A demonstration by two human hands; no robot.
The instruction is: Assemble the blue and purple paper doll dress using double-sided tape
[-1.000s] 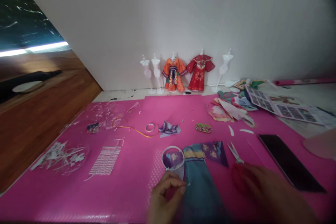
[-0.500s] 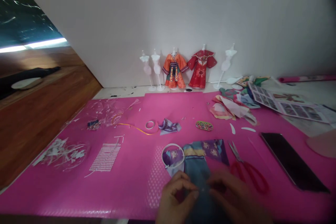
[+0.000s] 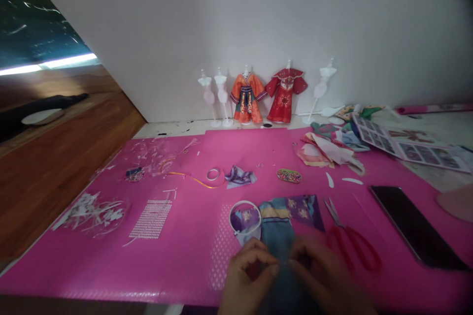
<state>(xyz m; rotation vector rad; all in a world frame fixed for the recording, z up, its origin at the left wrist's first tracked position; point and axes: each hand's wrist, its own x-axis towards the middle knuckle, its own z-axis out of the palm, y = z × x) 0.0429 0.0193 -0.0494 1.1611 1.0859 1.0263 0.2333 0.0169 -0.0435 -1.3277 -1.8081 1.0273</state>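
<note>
Low in the view, my left hand (image 3: 249,275) and my right hand (image 3: 320,273) face each other, both pinched at the fingertips. Whatever lies between the fingertips is too small and blurred to make out. Under and between them is a piece of blue-grey cloth (image 3: 278,236) with a yellow band near its top. Purple patterned cloth (image 3: 305,209) adjoins it on the right. Just beyond my left hand, a white embroidery hoop (image 3: 245,202) rests around another purple patch. Scissors with red handles (image 3: 354,243) lie open to the right of my right hand.
A dark phone (image 3: 416,226) lies at the right. On the pink mat (image 3: 177,261) are a sheet of small beads (image 3: 151,219), white scraps (image 3: 90,214), a tape ring (image 3: 213,173) and a colourful oval case (image 3: 289,175). Small dress forms, two clothed (image 3: 247,98), stand along the wall.
The view has shifted slightly, so things appear a little further right. My right hand's fingertips have come a little closer to my left hand's; both stay pinched over the blue-grey cloth.
</note>
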